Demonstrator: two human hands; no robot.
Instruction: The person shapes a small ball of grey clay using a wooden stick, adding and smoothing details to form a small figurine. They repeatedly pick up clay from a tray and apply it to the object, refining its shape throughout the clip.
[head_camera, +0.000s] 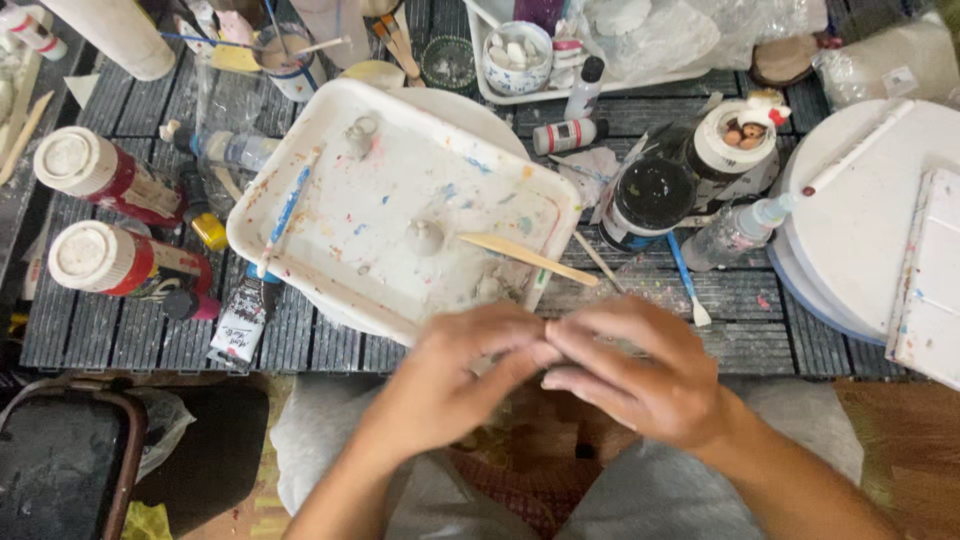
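Observation:
My left hand (462, 372) and my right hand (640, 370) meet fingertip to fingertip just below the front edge of the dark slatted table (130, 330), above my lap. The fingers are pinched together over something too small or hidden to make out. Just beyond my hands lies a white paint-stained tray (300, 180) holding a small white clay lump (424, 236), a wooden stick (525, 259) and a blue-handled tool (285, 215).
Two red bottles with white caps (100, 175) lie at the left. A black jar (650, 195), a clear squeeze bottle (735, 232) and a white-capped pot (735, 150) stand right of the tray. White round boards (860, 230) sit far right. A paint tube (240, 325) lies near the front edge.

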